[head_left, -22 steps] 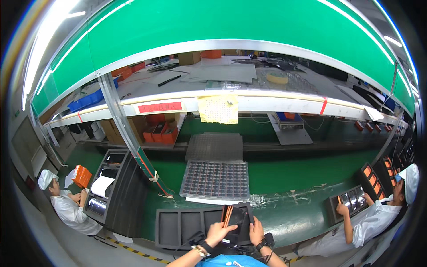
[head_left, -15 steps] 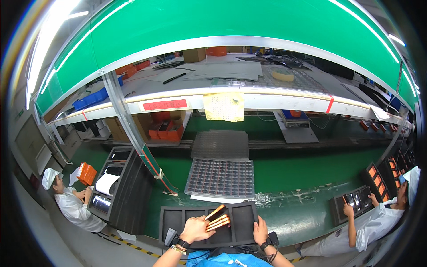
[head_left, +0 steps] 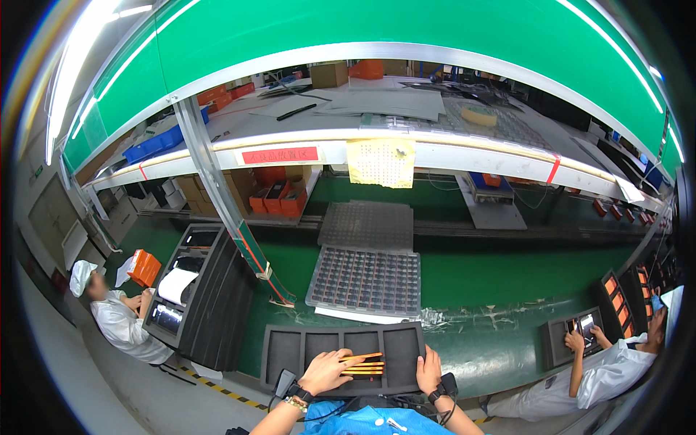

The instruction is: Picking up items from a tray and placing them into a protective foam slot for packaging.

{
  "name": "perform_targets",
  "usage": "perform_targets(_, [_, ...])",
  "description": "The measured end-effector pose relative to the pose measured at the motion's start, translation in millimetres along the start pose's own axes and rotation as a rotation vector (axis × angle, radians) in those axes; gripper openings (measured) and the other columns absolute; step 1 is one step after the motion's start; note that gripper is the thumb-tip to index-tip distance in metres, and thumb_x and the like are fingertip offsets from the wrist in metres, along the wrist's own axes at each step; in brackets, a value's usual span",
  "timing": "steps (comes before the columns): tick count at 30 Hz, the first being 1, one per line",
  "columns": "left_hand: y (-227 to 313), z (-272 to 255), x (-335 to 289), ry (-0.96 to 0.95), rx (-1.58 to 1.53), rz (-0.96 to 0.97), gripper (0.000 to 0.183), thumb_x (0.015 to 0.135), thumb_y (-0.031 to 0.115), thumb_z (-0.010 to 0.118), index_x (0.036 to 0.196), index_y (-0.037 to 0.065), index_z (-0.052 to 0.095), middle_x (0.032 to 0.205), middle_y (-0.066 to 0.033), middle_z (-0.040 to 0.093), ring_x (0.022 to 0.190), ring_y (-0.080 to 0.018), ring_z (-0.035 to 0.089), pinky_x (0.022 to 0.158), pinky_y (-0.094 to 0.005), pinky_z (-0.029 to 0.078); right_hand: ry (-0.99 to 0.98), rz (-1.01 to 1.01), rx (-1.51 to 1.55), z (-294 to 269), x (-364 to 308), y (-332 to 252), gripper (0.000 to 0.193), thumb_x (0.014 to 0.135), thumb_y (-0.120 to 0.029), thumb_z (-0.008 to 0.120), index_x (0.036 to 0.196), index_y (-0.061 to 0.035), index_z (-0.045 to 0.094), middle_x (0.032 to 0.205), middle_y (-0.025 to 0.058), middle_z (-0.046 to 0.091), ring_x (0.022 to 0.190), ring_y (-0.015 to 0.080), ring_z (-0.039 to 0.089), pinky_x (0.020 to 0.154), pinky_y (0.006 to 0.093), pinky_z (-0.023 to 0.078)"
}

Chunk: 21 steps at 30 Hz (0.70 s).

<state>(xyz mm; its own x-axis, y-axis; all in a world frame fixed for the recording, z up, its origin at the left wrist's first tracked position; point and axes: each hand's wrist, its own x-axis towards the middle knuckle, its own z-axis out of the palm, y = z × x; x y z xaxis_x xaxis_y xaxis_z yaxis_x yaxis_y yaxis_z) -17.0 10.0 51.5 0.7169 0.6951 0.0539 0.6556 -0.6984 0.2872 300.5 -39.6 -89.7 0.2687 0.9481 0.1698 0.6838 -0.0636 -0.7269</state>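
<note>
A black foam tray [head_left: 403,332] with several compartments lies in front of me on the green bench. My left hand [head_left: 328,373] is closed on several thin, flat orange-edged pieces [head_left: 364,364], spaced like a loose stack. They lie low over the tray's third compartment from the left; whether they touch its bottom I cannot tell. The fingertips are partly hidden behind the pieces. At the tray's right edge, my right hand [head_left: 429,371] grips the rim with its fingers along the side.
Beyond the tray sits a clear plastic tray of small parts [head_left: 364,281], with another grey one [head_left: 367,225] behind it. Stacked black trays [head_left: 217,304] stand left, beside a metal post [head_left: 210,167]. One co-worker [head_left: 119,319] sits left; another [head_left: 616,362] handles a black tray at right.
The orange-edged pieces have gone from tilted and fanned to nearly level over the third compartment. My right hand stays at the tray's edge. The whole view has shifted slightly.
</note>
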Motion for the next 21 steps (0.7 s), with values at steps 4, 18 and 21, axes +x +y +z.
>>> perform_targets(4, [8,18,-14,0.31,-0.431,-0.338,0.089,0.07,0.025,0.089,0.148,0.016,0.046,0.124,-0.0094,0.059,0.115,-0.0266,0.06,0.097,-0.0391,0.052,-0.054,-0.147,-0.004,-29,19,-24,0.055,0.094,-0.018,0.058,0.144,-0.003,0.041,0.136,0.0229,0.049,0.127,0.041,0.045,0.11,0.0481,0.035])
perform_targets(18, [-7,97,-36,0.558,-0.702,-0.637,0.066,0.06,0.034,0.097,0.109,0.007,0.062,0.101,-0.0087,0.069,0.094,-0.0215,0.07,0.086,-0.0339,0.057,-0.453,-0.283,0.256,31,-3,-85,0.068,0.102,-0.036,0.051,0.152,0.0009,0.023,0.15,0.0195,0.045,0.149,0.0387,0.02,0.121,0.0468,0.018])
perform_targets(21, [-6,100,-38,0.543,-0.6,-0.687,0.069,0.06,0.042,0.095,0.109,0.007,0.061,0.102,-0.0092,0.067,0.095,-0.0261,0.069,0.086,-0.036,0.056,-0.388,-0.338,0.249,32,-5,-89,0.066,0.101,-0.037,0.052,0.149,0.0017,0.03,0.143,0.0183,0.053,0.147,0.0382,0.026,0.119,0.0465,0.023])
